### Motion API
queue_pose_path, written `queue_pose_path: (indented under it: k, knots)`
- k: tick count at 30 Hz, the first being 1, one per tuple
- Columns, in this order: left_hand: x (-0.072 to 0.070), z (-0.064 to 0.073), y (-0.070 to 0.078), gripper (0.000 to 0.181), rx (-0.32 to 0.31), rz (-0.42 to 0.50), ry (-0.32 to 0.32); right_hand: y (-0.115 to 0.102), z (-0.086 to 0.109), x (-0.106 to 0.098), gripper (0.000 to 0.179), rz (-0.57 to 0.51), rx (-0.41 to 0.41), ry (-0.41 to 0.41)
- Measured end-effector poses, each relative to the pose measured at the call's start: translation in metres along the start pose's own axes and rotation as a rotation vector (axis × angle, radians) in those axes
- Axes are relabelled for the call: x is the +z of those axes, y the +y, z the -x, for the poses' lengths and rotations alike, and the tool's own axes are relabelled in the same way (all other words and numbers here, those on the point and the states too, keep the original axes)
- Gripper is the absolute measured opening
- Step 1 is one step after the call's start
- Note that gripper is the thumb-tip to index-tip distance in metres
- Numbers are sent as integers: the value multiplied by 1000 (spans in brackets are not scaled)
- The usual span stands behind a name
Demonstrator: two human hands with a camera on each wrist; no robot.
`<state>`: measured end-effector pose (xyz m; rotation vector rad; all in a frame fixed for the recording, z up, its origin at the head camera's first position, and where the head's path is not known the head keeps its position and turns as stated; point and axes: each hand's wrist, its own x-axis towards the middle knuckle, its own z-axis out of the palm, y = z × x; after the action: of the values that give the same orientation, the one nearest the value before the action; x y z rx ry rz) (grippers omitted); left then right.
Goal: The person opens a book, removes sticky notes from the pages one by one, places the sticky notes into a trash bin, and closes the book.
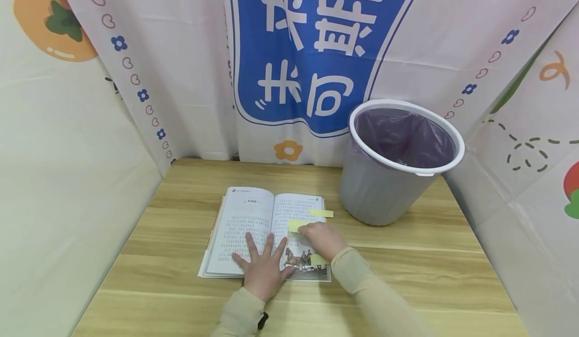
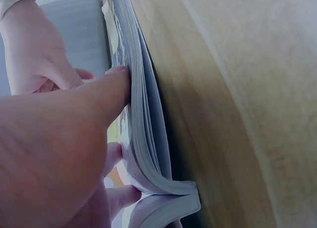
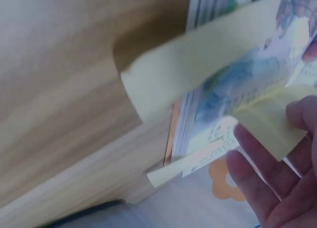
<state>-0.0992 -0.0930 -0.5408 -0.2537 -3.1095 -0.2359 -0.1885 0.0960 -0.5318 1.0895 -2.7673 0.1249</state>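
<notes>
An open book lies on the table, printed text on both pages and a horse-cart picture low on the right one. My left hand rests across its lower middle with fingers spread; the left wrist view shows the thumb at the page edge. With thumb and fingers my right hand pinches a yellow sticky note over the right page. Two more yellow strips stick out past that page's outer edge: an upper strip and a lower strip, partly hidden by my right wrist in the head view.
A grey bin with a purple liner bag stands at the table's back right, close beyond the book. Wood-grain tabletop surrounds the book. A printed curtain hangs along the back edge.
</notes>
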Motion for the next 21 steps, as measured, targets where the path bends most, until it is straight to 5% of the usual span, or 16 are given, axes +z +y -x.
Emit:
queue_pose_path:
  k: [21]
  knots:
    - [0,-1,1,75,-13,-12,-21,13,-2,-18,34,-56,125,-19]
